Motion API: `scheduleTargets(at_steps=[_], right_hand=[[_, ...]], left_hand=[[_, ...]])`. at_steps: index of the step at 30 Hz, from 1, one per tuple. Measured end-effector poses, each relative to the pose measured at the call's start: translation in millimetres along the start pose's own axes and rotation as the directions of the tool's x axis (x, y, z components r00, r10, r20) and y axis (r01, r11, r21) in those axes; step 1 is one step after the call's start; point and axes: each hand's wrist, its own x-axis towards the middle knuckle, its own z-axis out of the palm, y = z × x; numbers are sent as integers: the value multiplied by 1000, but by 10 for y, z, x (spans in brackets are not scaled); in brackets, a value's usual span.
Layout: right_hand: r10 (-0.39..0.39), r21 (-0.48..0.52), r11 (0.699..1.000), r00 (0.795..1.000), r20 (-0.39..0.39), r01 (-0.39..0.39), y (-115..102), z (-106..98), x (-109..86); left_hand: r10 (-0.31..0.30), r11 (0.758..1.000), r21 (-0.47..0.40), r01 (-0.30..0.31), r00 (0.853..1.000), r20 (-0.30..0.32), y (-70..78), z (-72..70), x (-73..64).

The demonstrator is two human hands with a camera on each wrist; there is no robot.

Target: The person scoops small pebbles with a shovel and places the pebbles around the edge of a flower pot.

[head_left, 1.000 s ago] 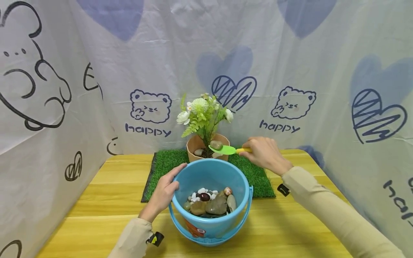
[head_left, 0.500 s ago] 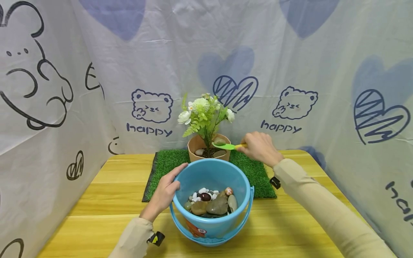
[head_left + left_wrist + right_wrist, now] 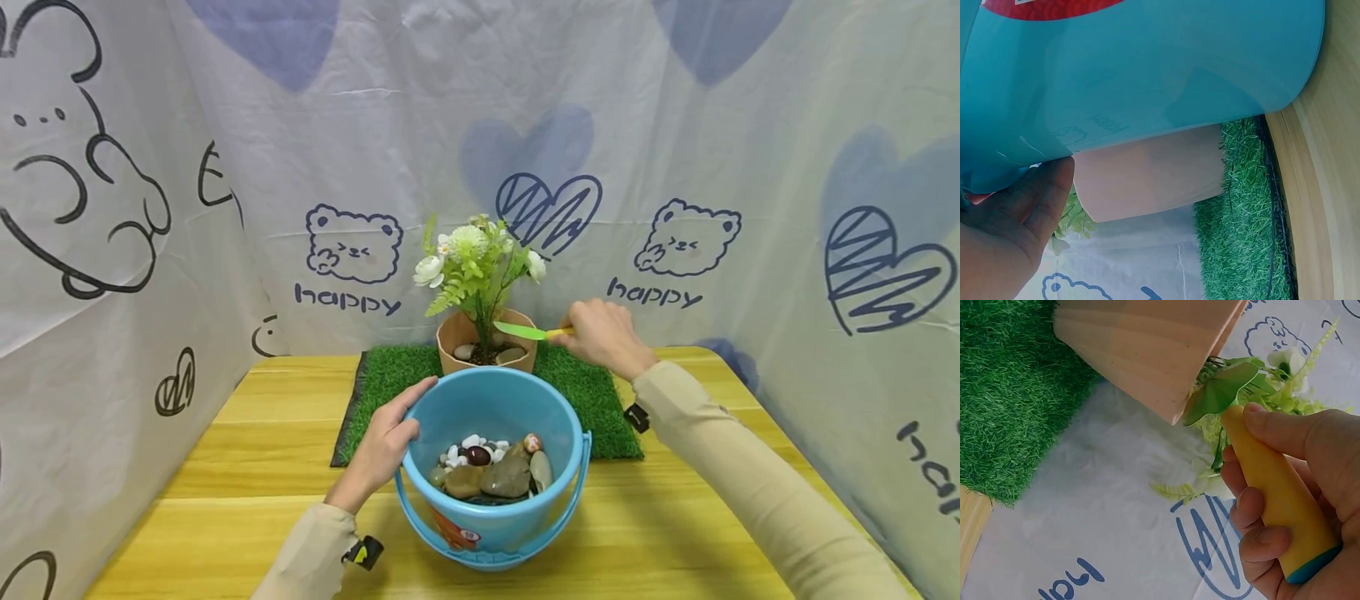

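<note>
My right hand [image 3: 606,333] grips the yellow handle of a small garden trowel [image 3: 1275,494]. Its green blade [image 3: 521,331] is tilted over the rim of a peach flowerpot [image 3: 450,340], and no stone shows on it. Dark soil and a few stones [image 3: 512,354] lie in the pot, around the stems of a white-flowered plant [image 3: 468,250]. My left hand [image 3: 378,446] holds the rim of a blue bucket [image 3: 491,387], thumb over the edge and fingers along the outer wall. Large stones [image 3: 506,477] and small white pebbles [image 3: 471,442] lie in the bucket.
The pot stands behind the bucket on a green artificial grass mat [image 3: 600,417]. Beneath is a wooden table [image 3: 247,467]. The bucket's handle [image 3: 517,557] hangs down in front. A printed cloth [image 3: 375,125] closes off the back and sides.
The stone on the trowel has left the blade, which has tipped over the pot. My right hand has moved slightly left and up. My left hand stays on the bucket rim.
</note>
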Motion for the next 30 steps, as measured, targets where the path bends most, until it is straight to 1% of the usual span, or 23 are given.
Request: scheduleTargets(at_steps=[4,14,24,30], right_hand=[[4,2,1000,1000,16,-4,19,8,-13],[2,20,1000,1000,24,-3,38,28,-62],[-25,26,999,1000,-2,25,48,43,-144],[-57,60,996,998,-30,59,60,30,-218]], left_hand=[[3,1000,1,-3,1000,0,5,2,1],[4,1000,-6,-4,1000,-3,-7,8,-5],[-2,1000,7,2,1000,-2,2,3,-7],[1,1000,3,-1,1000,1,8,1,-1]])
